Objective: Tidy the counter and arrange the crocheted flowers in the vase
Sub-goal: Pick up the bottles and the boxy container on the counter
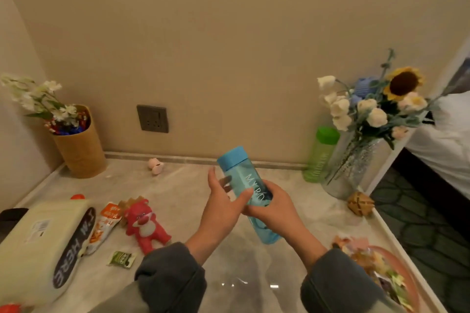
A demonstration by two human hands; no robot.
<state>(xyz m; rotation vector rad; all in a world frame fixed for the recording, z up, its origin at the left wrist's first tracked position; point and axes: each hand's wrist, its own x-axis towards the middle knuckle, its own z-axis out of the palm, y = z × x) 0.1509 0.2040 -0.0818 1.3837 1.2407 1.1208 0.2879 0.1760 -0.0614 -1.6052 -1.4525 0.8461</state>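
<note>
Checking in from the remote feed. Both hands are on the blue bottle (250, 193), pretty much dead centre of the frame and lifted off the counter (183, 185). The bottle is tilted, with its cap pointing up and to the left and its base down toward the lower right. The right hand (273, 207) is wrapped around the middle of the bottle with the fingers curled over it. The left hand (223, 202) has its fingers mostly straight. Its thumb lies across the front, and a couple of fingertips show on the far side through the plastic, so it's sort of bracketing the bottle.

The crocheted flowers (376, 107) are already standing in the glass vase (353, 168) at the right of the frame, sunflower on top and white and blue ones around it. A green bottle (321, 155) stands upright just left of the vase, and a wooden ball (360, 203) sits in front of it.

In the lower left there's a cream tissue box (38, 244), a snack sachet (106, 223), a red bear toy (146, 223) lying on its back and a small green packet (122, 259). A brown tub (81, 150) with white flowers is in the upper left corner, and a pink plate (407, 277) of wrapped snacks is at the lower right.
</note>
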